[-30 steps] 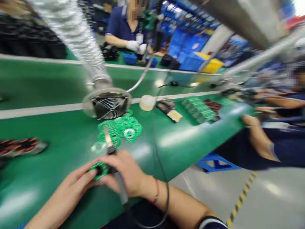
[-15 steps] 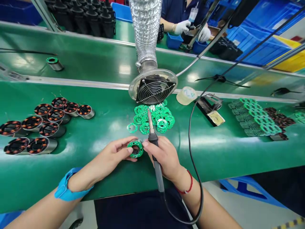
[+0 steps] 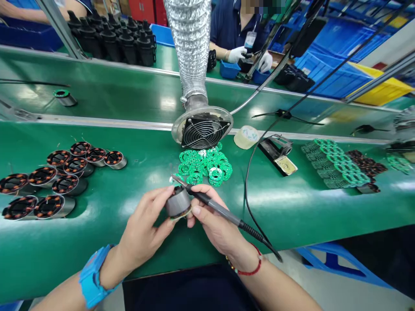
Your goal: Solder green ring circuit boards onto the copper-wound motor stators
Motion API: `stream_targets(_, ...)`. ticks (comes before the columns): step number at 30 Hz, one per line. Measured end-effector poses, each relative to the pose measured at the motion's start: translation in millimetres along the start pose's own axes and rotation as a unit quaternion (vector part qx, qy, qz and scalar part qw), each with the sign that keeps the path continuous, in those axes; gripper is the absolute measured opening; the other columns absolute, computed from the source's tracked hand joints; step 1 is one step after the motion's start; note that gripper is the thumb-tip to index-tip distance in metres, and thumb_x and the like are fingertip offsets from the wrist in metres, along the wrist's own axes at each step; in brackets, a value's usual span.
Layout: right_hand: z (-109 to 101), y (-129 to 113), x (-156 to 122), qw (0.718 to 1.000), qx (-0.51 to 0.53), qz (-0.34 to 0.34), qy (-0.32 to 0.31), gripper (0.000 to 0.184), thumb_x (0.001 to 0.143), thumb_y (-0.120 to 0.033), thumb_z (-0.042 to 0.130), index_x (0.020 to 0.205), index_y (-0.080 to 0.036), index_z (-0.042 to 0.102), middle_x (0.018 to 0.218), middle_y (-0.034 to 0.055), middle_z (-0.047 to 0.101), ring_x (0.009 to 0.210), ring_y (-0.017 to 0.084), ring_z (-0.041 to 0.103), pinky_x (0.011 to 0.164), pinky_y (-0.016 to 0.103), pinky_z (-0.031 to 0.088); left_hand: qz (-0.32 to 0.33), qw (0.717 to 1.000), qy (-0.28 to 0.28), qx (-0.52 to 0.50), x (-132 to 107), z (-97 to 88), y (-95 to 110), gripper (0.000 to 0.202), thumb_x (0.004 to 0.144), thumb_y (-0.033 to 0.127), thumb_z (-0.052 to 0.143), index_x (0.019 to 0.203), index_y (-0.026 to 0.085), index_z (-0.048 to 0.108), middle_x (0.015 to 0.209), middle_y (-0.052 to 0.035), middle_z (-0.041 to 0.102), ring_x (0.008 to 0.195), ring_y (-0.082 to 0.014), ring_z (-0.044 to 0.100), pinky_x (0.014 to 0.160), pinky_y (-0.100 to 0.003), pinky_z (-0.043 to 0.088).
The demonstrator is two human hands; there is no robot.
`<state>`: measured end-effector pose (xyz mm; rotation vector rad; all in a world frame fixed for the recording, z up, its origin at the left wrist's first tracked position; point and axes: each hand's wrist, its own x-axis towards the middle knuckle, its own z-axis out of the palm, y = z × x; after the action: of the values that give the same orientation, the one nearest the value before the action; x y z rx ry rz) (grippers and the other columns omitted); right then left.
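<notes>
Between my hands is a motor stator (image 3: pixel 178 204), a silvery cylinder tilted so its side faces me, with the edge of a green ring board at its lower end. My left hand (image 3: pixel 145 220) grips it from the left, thumb and fingers closed around it. My right hand (image 3: pixel 212 220) is closed on a soldering iron (image 3: pixel 220 209), whose tip points up and left above the stator. The right thumb and fingertips also touch the stator's lower right edge. Just beyond lies a pile of green ring boards (image 3: pixel 215 175).
A fume extractor fan (image 3: pixel 202 133) hangs over the board pile. More stators (image 3: pixel 65 183) stand at left. To the right are a tape roll (image 3: pixel 246 137), an iron stand (image 3: pixel 279 153) and stacked green boards (image 3: pixel 337 164). The iron's cable (image 3: pixel 248 181) loops across the bench. A gloved co-worker (image 3: pixel 238 54) sits opposite.
The stator has been turned over: its green board faced up and now points down. The soldering iron has swung from near upright to slanting left over it. The view has shifted slightly.
</notes>
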<state>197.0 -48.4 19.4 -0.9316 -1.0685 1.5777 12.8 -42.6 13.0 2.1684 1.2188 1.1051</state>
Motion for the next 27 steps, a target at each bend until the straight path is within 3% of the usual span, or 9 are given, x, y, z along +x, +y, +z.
stream_targets(2,-0.3,3.8,-0.5,0.998,-0.056,-0.032,0.017,0.029,0.09,-0.037,0.064,0.115,-0.026,0.053,0.072,-0.0064,0.057,0.058,0.01,0.062,0.059,0.024,0.054,-0.131,0.983,-0.033,-0.122,3.7,2.7,1.7,0.046,0.09,0.022,0.059,0.135,0.024,0.048,0.117,-0.0093,0.066,0.103,-0.0212,0.067,0.084,-0.032,0.058)
stream_targets(4,-3.6,6.6,-1.0,0.983,-0.167,-0.072,0.034,0.025,0.092,-0.032,0.06,0.116,-0.026,0.055,0.072,-0.0056,0.058,0.058,0.011,0.061,0.059,0.024,0.054,-0.242,0.937,-0.053,-0.245,8.7,5.8,1.3,0.046,0.085,0.028,0.063,0.128,0.021,0.049,0.111,-0.0087,0.068,0.099,-0.0208,0.067,0.084,-0.032,0.057)
stream_targets(6,-8.9,6.9,-1.5,0.957,-0.264,-0.115,0.038,0.026,0.092,-0.025,0.06,0.118,-0.026,0.057,0.074,-0.0048,0.061,0.061,0.011,0.062,0.062,0.025,0.054,-0.313,0.891,-0.07,-0.322,14.1,7.3,-0.3,0.043,0.08,0.033,0.067,0.118,0.019,0.052,0.103,-0.0074,0.069,0.097,-0.021,0.067,0.084,-0.033,0.056)
stream_targets(9,-16.9,2.8,-1.5,0.925,-0.325,-0.192,0.04,0.034,0.091,-0.019,0.061,0.124,-0.027,0.054,0.084,-0.0017,0.068,0.073,0.014,0.067,0.073,0.027,0.057,-0.372,0.847,-0.131,-0.357,20.1,5.5,-1.9,0.037,0.076,0.037,0.069,0.106,0.019,0.057,0.094,-0.0053,0.07,0.089,-0.0206,0.067,0.079,-0.033,0.055)
stream_targets(13,-20.4,-5.1,1.9,0.888,-0.382,-0.256,-0.006,0.038,0.093,-0.014,0.057,0.128,-0.029,0.053,0.11,0.0047,0.072,0.097,0.017,0.07,0.087,0.033,0.057,-0.387,0.814,-0.195,-0.388,21.0,2.2,-2.3,0.039,0.074,0.036,0.069,0.109,0.018,0.063,0.097,-0.0055,0.073,0.088,-0.0208,0.067,0.077,-0.033,0.054)
stream_targets(18,-18.9,-10.3,6.3,0.857,-0.409,-0.31,-0.054,0.036,0.096,-0.015,0.056,0.129,-0.03,0.052,0.089,0.0004,0.073,0.08,0.017,0.068,0.077,0.031,0.056,-0.369,0.813,-0.211,-0.397,18.8,-0.8,-4.4,0.038,0.078,0.034,0.068,0.112,0.018,0.07,0.113,-0.0078,0.075,0.106,-0.0251,0.066,0.091,-0.037,0.052)
stream_targets(23,-20.7,-14.1,6.7,0.848,-0.417,-0.317,-0.08,0.04,0.096,-0.015,0.056,0.132,-0.031,0.05,0.095,0.0023,0.074,0.083,0.017,0.068,0.076,0.031,0.056,-0.353,0.809,-0.26,-0.393,22.1,-8.4,-3.3,0.04,0.076,0.033,0.066,0.114,0.022,0.075,0.115,-0.0054,0.076,0.106,-0.0267,0.067,0.089,-0.037,0.053)
stream_targets(27,-19.9,-18.6,6.9,0.837,-0.426,-0.324,-0.112,0.031,0.097,-0.016,0.055,0.125,-0.03,0.053,0.087,0.0007,0.074,0.074,0.016,0.066,0.071,0.029,0.054,-0.353,0.8,-0.281,-0.395,20.3,-10.9,-4.2,0.036,0.075,0.034,0.066,0.108,0.023,0.077,0.108,-0.0051,0.078,0.101,-0.027,0.068,0.085,-0.036,0.055)
